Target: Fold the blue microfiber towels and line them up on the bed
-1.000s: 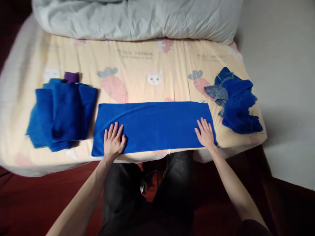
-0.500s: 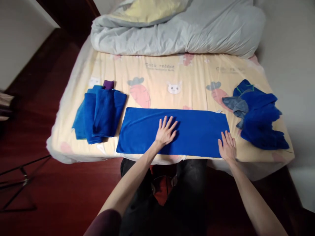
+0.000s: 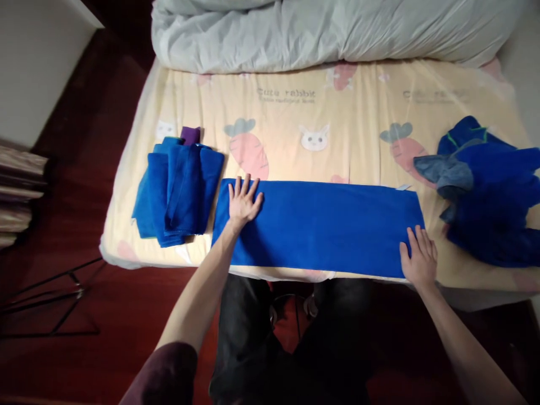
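A long blue cloth (image 3: 324, 225) lies flat and smooth along the front edge of the bed. My left hand (image 3: 244, 203) presses flat on its upper left part, fingers spread. At the cloth's right end my right hand (image 3: 420, 256) rests flat with its fingers stretched out, partly over the edge. A pile of folded blue cloths (image 3: 179, 191), with a purple piece (image 3: 190, 135) at its top, sits to the left. To the right lies a crumpled heap of blue cloth (image 3: 493, 197) with a grey-blue piece (image 3: 447, 173) beside my right hand's side.
The bed has a yellow sheet (image 3: 287, 143) with carrots and rabbits on it. A bunched grey quilt (image 3: 253, 42) lies across the back. Black metal legs (image 3: 73, 281) stand on the floor at the left, near striped fabric (image 3: 19, 194).
My left hand has slid left across the blue cloth to near its left end, and the wrinkles there are smoothed. The right hand stays at the right end. The view has shifted closer.
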Demonstrator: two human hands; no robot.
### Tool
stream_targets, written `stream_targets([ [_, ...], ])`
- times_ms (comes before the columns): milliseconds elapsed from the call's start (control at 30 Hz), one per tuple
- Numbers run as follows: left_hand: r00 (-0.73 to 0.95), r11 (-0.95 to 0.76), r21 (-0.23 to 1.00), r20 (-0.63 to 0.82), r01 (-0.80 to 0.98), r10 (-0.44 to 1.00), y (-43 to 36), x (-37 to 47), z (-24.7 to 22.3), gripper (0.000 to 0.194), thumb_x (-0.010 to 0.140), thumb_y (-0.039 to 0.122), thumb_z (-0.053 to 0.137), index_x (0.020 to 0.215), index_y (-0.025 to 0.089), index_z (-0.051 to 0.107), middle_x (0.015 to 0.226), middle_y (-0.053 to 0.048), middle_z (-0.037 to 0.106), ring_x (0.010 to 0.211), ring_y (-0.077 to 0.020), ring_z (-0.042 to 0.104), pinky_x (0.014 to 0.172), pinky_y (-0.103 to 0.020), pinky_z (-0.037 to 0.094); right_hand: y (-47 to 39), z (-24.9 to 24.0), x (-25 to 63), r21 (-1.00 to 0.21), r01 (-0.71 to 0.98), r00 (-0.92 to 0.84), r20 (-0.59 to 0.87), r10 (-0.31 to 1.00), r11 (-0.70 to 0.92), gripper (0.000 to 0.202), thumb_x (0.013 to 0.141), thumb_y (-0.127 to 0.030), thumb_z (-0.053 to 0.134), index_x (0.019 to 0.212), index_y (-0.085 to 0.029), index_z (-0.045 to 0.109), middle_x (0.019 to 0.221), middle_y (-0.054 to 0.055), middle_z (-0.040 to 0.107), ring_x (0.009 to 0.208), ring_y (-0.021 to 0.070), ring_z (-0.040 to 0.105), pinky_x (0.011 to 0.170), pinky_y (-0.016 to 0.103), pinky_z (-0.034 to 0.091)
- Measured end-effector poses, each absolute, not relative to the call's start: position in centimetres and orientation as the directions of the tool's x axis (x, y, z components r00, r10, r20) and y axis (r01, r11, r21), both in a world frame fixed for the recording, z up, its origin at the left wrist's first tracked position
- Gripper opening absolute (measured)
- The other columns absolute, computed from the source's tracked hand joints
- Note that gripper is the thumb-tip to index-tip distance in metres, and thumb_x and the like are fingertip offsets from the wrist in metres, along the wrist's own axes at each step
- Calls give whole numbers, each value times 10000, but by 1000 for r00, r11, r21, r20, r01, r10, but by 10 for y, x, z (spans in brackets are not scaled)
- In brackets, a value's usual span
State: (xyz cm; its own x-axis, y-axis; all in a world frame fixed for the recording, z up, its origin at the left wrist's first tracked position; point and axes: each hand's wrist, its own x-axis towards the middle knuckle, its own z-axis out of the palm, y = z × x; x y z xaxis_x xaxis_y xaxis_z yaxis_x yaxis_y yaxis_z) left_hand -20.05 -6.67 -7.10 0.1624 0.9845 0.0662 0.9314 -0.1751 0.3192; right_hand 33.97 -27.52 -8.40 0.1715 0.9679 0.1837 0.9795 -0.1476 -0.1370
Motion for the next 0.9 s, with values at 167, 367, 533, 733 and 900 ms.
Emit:
stream_targets([
  [167,218,-213,360,27,908,976,-61,-239,-67,625,1072,444,313,1579,97,425,1726,-132,256,1629,-245,126,1314,-492,90,-276,-84,341,-111,982,168,139,976,-153,611,1067,-387,313,1650,-208,340,1714,101,322,1594,270,294,1298,539,269],
  [367,139,-161,364,85,917,987,-171,-263,-72,631,1069,428,314,1620,129,384,1733,-149,230,1632,-282,142,1313,-522,186,-275,-86,345,-103,979,184,106,977,-174,615,1068,-391,292,1659,-222,318,1728,80,292,1604,249,266,1307,526,247],
  [533,138,-164,360,97,918,986,-278,-289,-77,652,1048,414,316,1640,142,342,1724,-165,250,1621,-315,180,1298,-578,190,-281,-82,339,-95,967,240,45,970,-235,637,1084,-443,208,1648,-180,345,1736,82,264,1619,225,212,1325,498,181],
  [733,50,28,490,-146,871,988,-389,-295,-99,681,990,457,319,1517,71,511,1622,-217,448,1567,-360,325,1270,-567,299,-327,-78,323,-165,898,418,34,908,-407,686,1073,-449,141,1632,-125,374,1737,118,247,1625,260,182,1315,537,139],
  [900,-270,428,602,-339,674,901,-479,-274,-120,734,1013,550,273,1590,115,404,1651,-163,423,1528,-326,409,1230,-491,417,-426,-95,238,-420,793,524,103,845,-441,770,1057,-540,117,1538,-97,523,1660,194,399,1582,334,298,1259,590,287],
])
